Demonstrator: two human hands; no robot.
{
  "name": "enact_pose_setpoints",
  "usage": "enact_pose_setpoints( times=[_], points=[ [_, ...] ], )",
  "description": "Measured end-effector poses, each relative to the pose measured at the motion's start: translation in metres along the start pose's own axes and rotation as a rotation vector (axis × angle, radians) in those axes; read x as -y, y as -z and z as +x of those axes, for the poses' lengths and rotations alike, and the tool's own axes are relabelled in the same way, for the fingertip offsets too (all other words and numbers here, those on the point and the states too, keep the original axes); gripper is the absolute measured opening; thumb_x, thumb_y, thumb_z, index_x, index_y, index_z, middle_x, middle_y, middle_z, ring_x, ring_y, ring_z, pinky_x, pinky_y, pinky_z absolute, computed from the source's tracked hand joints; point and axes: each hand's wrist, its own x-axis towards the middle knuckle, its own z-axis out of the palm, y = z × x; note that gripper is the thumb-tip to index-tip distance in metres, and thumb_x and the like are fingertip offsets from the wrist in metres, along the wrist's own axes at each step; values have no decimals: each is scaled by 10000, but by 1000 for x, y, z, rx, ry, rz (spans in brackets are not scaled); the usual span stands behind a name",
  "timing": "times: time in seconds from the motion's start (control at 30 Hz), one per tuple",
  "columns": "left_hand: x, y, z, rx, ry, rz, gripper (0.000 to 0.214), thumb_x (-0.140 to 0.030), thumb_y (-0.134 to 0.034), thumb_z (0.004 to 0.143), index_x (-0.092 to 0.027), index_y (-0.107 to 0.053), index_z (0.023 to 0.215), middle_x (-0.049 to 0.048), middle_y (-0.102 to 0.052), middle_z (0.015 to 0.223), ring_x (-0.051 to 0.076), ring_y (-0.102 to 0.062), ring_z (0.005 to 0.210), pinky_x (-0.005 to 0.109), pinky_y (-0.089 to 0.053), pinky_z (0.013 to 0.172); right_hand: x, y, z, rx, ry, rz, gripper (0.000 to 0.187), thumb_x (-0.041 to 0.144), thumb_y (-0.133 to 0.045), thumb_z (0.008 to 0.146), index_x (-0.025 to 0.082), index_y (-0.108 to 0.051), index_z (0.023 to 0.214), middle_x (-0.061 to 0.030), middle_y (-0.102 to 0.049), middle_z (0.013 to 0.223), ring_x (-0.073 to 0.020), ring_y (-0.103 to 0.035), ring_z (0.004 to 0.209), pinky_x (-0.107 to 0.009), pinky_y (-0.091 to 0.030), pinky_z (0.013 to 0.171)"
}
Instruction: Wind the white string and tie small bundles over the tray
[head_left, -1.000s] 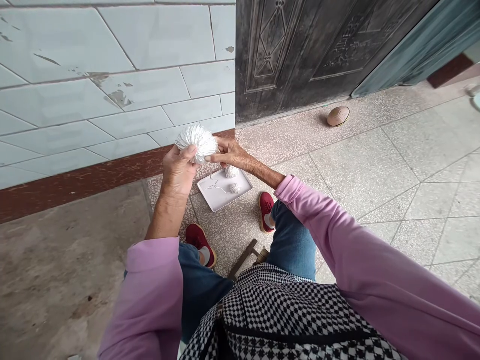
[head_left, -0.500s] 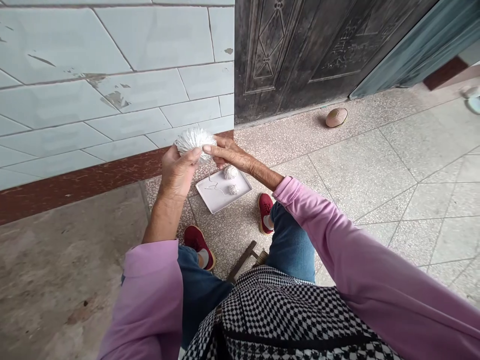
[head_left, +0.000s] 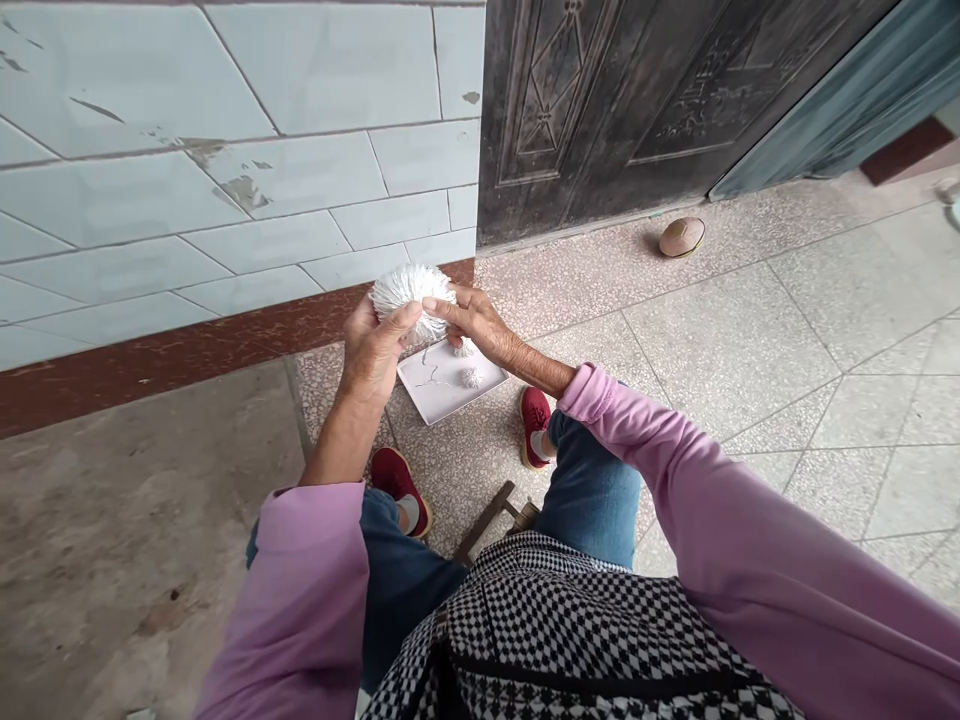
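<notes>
A big white yarn pom-pom (head_left: 409, 288) is held up between both hands, its strands fanning outward. My left hand (head_left: 375, 340) grips it from the left, thumb pressed on the near side. From the right, my right hand (head_left: 476, 320) holds it too, the thumb meeting the left thumb near the middle; some fingers are hidden behind. Below lies a white tray (head_left: 439, 408) on the floor. In it sit a small white ball (head_left: 471, 377), a second white ball (head_left: 463, 347) partly covered by my right hand, and thin loose strands.
A tiled wall (head_left: 225, 200) rises at the left, beside a dark carved door (head_left: 585, 110). A round tan object (head_left: 682, 237) lies on the floor near the door. Red shoes (head_left: 535, 425) flank the tray. Part of a wooden stool (head_left: 487, 520) shows between the legs.
Both hands have shifted slightly right and down in view with the pom-pom, which has turned a little. My right hand now covers more of the farther ball in the tray.
</notes>
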Motion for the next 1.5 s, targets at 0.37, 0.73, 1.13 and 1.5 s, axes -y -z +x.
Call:
enact_pose_setpoints(
  times=[0.37,0.73,1.13,1.5],
  points=[
    [-11,10,2,57,-46,127,735,-570,-1303,608,-235,-908,1130,113,-901,1152,296,-808,990,399,-712,861,15,10,10,146,-79,-73,636,736,-1002,1139,205,-731,1359,36,-664,914,-120,-505,672,-230,-441,552],
    [4,-2,2,56,67,30,782,-546,-1294,680,-250,-846,1248,108,-908,1224,364,-890,1135,454,-784,930,14,-2,5,-77,-205,-7,554,697,-978,1172,210,-718,1134,84,-502,707,-119,-352,604,-287,-303,539],
    [-3,14,13,10,44,5,710,-604,-1238,676,-272,-845,1165,123,-897,1242,380,-861,1238,435,-756,922,-3,-7,12,53,-143,205,526,647,-989,1213,228,-680,1139,98,-499,746,-105,-409,610,-190,-437,533],
    [-25,53,32,-129,43,-25,790,-603,-1247,624,-234,-717,1080,124,-882,1272,383,-719,1445,479,-720,1078,-42,14,19,183,-25,15,496,600,-896,1291,183,-717,1089,136,-421,629,-82,-333,542,-213,-234,495]
  ],
)
